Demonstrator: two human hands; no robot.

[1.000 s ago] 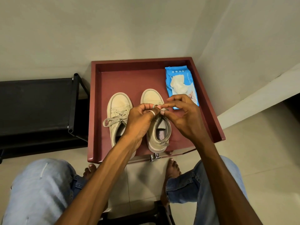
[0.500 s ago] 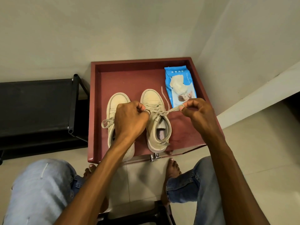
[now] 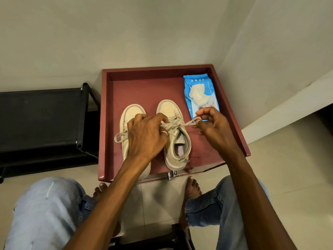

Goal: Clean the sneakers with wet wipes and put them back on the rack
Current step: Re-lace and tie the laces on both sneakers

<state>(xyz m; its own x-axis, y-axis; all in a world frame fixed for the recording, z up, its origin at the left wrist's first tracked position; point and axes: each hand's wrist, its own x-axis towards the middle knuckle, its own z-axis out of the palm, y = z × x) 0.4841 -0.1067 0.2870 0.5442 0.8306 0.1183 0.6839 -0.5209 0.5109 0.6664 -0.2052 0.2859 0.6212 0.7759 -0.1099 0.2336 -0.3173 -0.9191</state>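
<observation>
Two beige sneakers stand side by side, toes away from me, on a dark red table (image 3: 137, 91). My left hand (image 3: 146, 136) lies across the left sneaker (image 3: 132, 112) and pinches a lace at the knot of the right sneaker (image 3: 177, 150). My right hand (image 3: 213, 126) pinches the other lace loop (image 3: 189, 122) and holds it out taut to the right. A blue pack of wet wipes (image 3: 200, 94), with a white wipe sticking out, lies at the table's back right, just beyond my right hand.
A black shoe rack (image 3: 41, 116) stands left of the table against the wall. My jeans-clad knees and bare feet are below the table's front edge on the tiled floor. Walls close in behind and to the right. A dark stool edge (image 3: 153, 239) shows at the bottom.
Both hands were together over the right sneaker's laces; now they have drawn apart, the right hand pulling a lace loop out to the right and the left staying at the knot.
</observation>
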